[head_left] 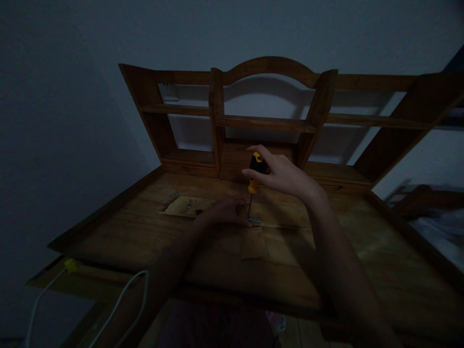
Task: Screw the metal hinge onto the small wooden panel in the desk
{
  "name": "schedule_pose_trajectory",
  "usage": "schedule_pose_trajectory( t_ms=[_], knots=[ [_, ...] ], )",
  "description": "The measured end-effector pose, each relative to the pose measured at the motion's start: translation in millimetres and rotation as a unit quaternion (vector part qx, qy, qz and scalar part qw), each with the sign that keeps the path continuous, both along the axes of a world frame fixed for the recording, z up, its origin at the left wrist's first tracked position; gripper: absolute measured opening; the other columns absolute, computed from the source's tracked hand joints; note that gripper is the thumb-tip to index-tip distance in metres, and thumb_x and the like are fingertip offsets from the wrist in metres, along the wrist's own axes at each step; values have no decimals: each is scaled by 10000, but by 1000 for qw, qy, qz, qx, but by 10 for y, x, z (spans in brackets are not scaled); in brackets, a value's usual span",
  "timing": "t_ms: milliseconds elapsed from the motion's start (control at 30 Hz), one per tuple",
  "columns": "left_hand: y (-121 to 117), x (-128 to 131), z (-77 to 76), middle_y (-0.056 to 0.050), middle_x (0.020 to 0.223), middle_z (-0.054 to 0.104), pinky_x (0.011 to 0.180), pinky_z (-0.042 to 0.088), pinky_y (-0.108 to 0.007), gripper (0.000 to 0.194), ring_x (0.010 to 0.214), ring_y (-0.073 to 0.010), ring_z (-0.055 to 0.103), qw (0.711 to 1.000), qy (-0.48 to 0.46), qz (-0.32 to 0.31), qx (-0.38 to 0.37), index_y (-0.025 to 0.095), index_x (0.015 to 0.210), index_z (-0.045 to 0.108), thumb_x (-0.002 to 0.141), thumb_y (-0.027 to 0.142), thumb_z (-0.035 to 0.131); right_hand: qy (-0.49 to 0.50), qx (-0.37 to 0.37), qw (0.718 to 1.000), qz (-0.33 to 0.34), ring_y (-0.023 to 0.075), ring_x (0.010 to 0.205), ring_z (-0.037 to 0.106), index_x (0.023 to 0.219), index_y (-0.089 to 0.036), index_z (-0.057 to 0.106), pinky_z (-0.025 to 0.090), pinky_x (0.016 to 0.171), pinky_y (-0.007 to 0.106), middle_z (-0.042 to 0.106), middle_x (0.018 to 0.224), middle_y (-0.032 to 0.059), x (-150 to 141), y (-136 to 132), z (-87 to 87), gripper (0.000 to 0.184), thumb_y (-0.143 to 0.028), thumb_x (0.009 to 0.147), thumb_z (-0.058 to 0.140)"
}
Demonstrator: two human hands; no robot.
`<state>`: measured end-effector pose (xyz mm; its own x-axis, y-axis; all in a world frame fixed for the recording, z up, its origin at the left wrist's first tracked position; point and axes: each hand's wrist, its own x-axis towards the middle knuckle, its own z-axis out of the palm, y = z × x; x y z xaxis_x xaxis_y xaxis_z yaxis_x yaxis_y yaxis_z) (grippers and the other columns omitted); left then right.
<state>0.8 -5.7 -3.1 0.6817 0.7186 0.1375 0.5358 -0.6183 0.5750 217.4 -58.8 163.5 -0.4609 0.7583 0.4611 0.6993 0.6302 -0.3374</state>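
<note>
My right hand (277, 170) is wrapped round the black and yellow handle of a screwdriver (256, 166). The shaft points down, slightly tilted, and its tip meets a small metal fitting (254, 220) on a wooden strip (284, 215) lying on the desk. Low beside the tip, my left hand (228, 211) is closed at the strip, thumb and fingers near the fitting; what they pinch is hidden in the dim light. Just in front of the fitting lies a small flat wooden piece (253, 243).
A wooden desk (145, 237) with a raised shelf unit (264, 124) along its back fills the view. On the left lie a flat wooden board (184, 206) and a small metal piece (169, 195). A white cable (145, 290) hangs at the front left edge, near a yellow object (70, 265).
</note>
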Motion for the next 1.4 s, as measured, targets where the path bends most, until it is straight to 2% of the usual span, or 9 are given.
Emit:
schedule_pose_trajectory(
  t_ms=[133,200,467,633,733,833,1033,1233,1400],
  knots=[
    [13,1,-10,-69,1490,624,1198,419,-490,840,1403,-342,551,1000,-13,-14,-3,285,1378,662,661,662,884,-11,7,1000,21,267,1018,703,1553,-189,457,514,904,387,715,1255,124,-5,-8,26,632,-299,948,602],
    [24,-6,-27,-80,1477,633,1184,434,-494,853,1388,-349,564,1000,-7,-6,-6,275,1381,662,656,669,881,-13,21,999,22,268,1036,701,1544,-193,472,514,922,392,707,1291,123,-12,-4,27,624,-294,945,614],
    [29,-1,-27,-87,1467,641,1194,420,-503,820,1391,-357,559,1000,-23,-19,1,280,1358,682,652,633,902,-5,65,998,4,272,1022,704,1356,-178,619,507,895,367,746,1144,104,-51,17,-2,435,-384,973,638],
    [17,-8,4,-81,1481,634,1190,431,-482,880,1380,-348,575,1000,-7,-2,-3,277,1385,663,629,660,898,1,64,998,5,266,1096,695,1478,-123,570,496,967,371,731,1277,132,-67,-19,39,541,-292,966,596],
    [7,-6,15,-72,1475,639,1188,433,-465,836,1388,-344,569,1000,-6,-9,-3,283,1359,683,643,659,893,-4,56,998,7,265,1101,695,1499,-95,551,497,980,374,725,1306,142,-65,-25,50,581,-236,938,601],
    [1,-1,20,-71,1454,654,1187,432,-473,817,1385,-352,569,1000,-1,-4,-1,288,1344,692,649,673,884,-3,69,998,4,269,1108,689,1493,-118,553,500,983,389,712,1332,144,-57,-4,28,545,-308,984,589],
    [7,-2,21,-68,1458,649,1195,422,-487,799,1384,-337,567,1000,-6,-10,-2,304,1340,687,646,638,901,-7,84,996,-5,293,1077,697,1384,-165,622,510,960,422,747,1223,134,-74,20,2,498,-503,1026,544],
    [2,-3,6,-94,1476,628,1185,426,-477,853,1391,-353,560,1000,12,12,-5,278,1351,674,626,670,895,-12,87,996,6,286,1204,672,1502,-83,542,483,1062,414,678,1400,162,-79,-1,11,544,-247,983,537],
    [0,-4,11,-96,1466,635,1183,427,-483,844,1390,-353,559,1000,2,-1,-5,257,1349,675,643,669,887,-11,102,995,0,304,1224,659,1455,-118,581,478,1076,442,691,1356,167,-78,26,-17,497,-366,1025,550]
  ],
)
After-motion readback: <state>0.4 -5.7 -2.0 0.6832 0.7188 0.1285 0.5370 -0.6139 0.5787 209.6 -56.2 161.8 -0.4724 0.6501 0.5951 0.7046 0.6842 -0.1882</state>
